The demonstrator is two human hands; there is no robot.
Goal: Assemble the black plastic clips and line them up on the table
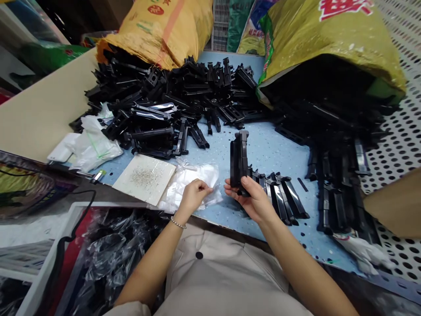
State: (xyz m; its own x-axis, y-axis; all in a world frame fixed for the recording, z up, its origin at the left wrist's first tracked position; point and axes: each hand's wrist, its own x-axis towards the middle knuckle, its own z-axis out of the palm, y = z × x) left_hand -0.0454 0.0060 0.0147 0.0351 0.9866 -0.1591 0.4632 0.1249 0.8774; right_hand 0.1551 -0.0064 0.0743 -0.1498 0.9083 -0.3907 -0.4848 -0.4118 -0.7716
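My right hand (252, 198) is closed around the lower end of a long black plastic part (239, 159), held upright over the blue table (266, 149). My left hand (193, 195) is curled shut, fingertips pinched, resting on a crumpled clear plastic bag (184, 182); what it pinches is too small to make out. To the left of that bag lies a pale square board (144, 177) with a scatter of tiny shiny pieces. A row of black parts (283, 193) lies side by side just right of my right hand.
A big heap of black parts (164, 105) spills from a yellow sack (164, 26) at the back. A second yellow-green sack (329, 39) with more parts stands at right on a perforated white surface (404, 131). White bags (88, 145) lie at left; black plastic wrap (108, 259) fills a bin below.
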